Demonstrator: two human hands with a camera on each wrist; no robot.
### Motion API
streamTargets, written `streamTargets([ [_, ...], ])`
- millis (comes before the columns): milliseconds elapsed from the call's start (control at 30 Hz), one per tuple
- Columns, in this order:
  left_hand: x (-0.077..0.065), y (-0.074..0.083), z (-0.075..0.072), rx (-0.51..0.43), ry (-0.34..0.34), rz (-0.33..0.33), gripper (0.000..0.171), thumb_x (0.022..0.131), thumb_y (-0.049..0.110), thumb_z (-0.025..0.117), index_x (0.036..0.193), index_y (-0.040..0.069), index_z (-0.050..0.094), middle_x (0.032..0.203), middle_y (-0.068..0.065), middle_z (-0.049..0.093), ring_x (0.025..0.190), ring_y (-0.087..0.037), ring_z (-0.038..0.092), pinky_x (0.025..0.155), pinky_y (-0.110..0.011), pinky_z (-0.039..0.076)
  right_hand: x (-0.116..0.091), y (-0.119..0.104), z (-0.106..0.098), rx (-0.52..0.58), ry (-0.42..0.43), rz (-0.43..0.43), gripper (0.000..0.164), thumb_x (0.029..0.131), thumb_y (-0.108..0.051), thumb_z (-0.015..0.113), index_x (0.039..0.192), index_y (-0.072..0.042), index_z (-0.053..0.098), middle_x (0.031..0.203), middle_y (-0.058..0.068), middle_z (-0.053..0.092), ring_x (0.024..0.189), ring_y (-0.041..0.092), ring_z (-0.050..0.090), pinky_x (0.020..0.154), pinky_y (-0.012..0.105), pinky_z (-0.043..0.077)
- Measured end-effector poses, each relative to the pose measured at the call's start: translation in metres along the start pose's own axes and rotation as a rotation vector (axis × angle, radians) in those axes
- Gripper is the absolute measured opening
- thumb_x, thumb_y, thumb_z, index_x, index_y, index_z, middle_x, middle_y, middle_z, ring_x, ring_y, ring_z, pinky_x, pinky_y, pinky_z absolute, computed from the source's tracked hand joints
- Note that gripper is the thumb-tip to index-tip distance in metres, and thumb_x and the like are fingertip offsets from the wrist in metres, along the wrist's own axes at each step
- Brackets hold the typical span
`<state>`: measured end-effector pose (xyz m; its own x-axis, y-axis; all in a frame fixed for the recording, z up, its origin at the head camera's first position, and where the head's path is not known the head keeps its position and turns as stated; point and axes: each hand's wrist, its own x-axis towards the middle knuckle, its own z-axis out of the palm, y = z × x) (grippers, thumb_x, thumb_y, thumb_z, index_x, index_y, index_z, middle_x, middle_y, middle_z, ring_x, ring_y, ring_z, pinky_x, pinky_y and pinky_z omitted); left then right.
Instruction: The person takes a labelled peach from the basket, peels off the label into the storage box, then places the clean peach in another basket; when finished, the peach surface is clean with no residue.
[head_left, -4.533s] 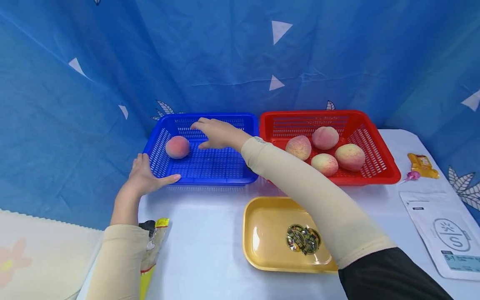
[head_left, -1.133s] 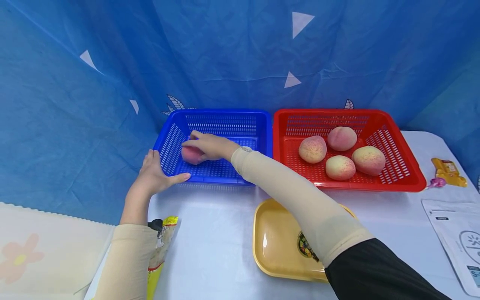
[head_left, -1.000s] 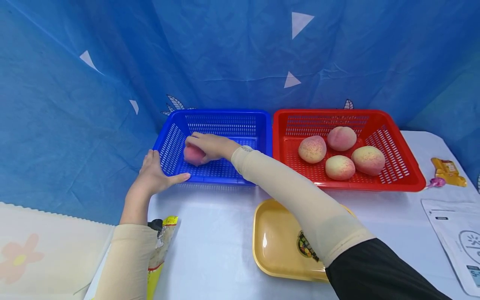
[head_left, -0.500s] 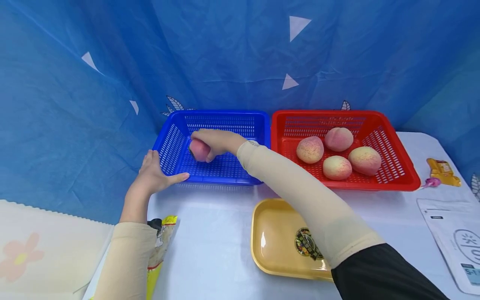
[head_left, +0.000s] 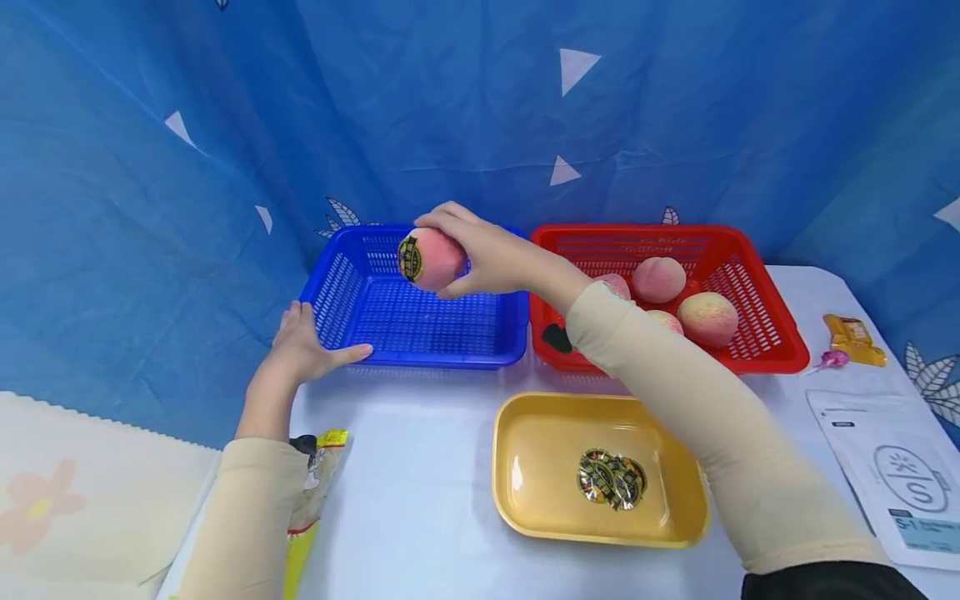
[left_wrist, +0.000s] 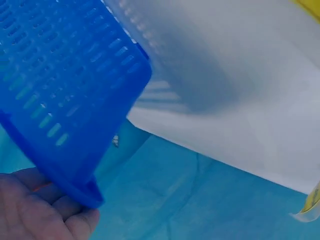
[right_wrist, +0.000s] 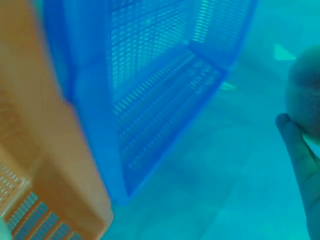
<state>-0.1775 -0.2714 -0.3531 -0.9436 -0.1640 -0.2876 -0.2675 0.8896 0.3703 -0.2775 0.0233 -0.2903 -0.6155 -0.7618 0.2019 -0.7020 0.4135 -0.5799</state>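
Observation:
My right hand [head_left: 491,254] grips a pink peach [head_left: 435,260] above the back of the blue plastic basket [head_left: 431,360]. A round dark-and-gold sticker [head_left: 410,258] shows on the peach's left side. At the right edge of the right wrist view, a finger lies against the peach [right_wrist: 306,95]. My left hand [head_left: 296,346] rests at the blue basket's front left corner, fingers along the left rim and thumb out over the front rim. In the left wrist view its fingers [left_wrist: 55,200] touch the outside of the rim, which partly hides them.
Beside the blue basket stands a red basket [head_left: 783,337] with several peaches [head_left: 708,318], partly behind my right forearm. In front is a gold tray [head_left: 536,458] with round stickers [head_left: 611,479]. A yellow packet [head_left: 318,475], an orange wrapper [head_left: 855,337], a lollipop [head_left: 831,359] and a white pouch [head_left: 877,467] lie around.
My right hand has taken hold of the peach in the blue basket and lifted it up and right, turning it so the sticker shows. The left hand stays at the basket's corner.

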Motion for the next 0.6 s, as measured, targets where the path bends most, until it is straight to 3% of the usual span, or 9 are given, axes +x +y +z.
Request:
streamTargets([
  [133,-0.004,0.015,-0.004,0.0,0.071,0.082,0.126,0.082,0.058,0.074,0.156,-0.004,-0.006,0.162,-0.031,-0.009,0.149,-0.051,-0.007,0.113,-0.074,0.013,-0.034,0.0,-0.008,0.073,0.14,-0.064,0.08,0.076,-0.026,0.086,0.143,-0.019,0.043,0.144,-0.002,0.041,0.131,0.011,0.043,0.098,0.029,0.054],
  [267,-0.023,0.052,-0.006,-0.062,0.197,0.228,0.094,0.093,0.046,0.066,0.16,0.008,0.012,0.165,-0.022,0.014,0.152,-0.045,0.013,0.115,-0.069,0.022,-0.067,-0.002,-0.006,0.192,0.272,-0.07,0.082,0.074,-0.022,0.088,0.142,-0.017,0.044,0.143,-0.001,0.041,0.13,0.011,0.043,0.101,0.032,0.052],
  [433,-0.061,0.109,0.004,-0.28,0.326,0.543,0.058,0.099,0.042,0.057,0.152,0.022,0.04,0.151,-0.008,0.048,0.137,-0.029,0.047,0.104,-0.054,0.049,-0.103,-0.006,0.003,0.278,0.382,-0.043,0.088,0.071,-0.015,0.09,0.144,-0.016,0.042,0.142,0.0,0.04,0.129,0.012,0.047,0.103,0.031,0.052],
  [533,-0.077,0.137,0.015,-0.39,0.353,0.719,0.048,0.1,0.035,0.059,0.145,0.023,0.049,0.14,-0.003,0.056,0.122,-0.021,0.056,0.088,-0.043,0.056,-0.119,-0.006,0.009,0.242,0.442,-0.049,0.089,0.07,-0.013,0.091,0.144,-0.016,0.042,0.143,0.002,0.04,0.13,0.015,0.046,0.104,0.029,0.051],
  [600,-0.081,0.151,0.024,-0.428,0.359,0.786,0.044,0.099,0.03,0.061,0.142,0.022,0.053,0.135,-0.002,0.058,0.115,-0.019,0.057,0.081,-0.038,0.056,-0.127,-0.004,0.014,0.202,0.483,-0.052,0.089,0.068,-0.012,0.092,0.143,-0.014,0.043,0.143,0.004,0.042,0.132,0.017,0.045,0.104,0.029,0.05],
])
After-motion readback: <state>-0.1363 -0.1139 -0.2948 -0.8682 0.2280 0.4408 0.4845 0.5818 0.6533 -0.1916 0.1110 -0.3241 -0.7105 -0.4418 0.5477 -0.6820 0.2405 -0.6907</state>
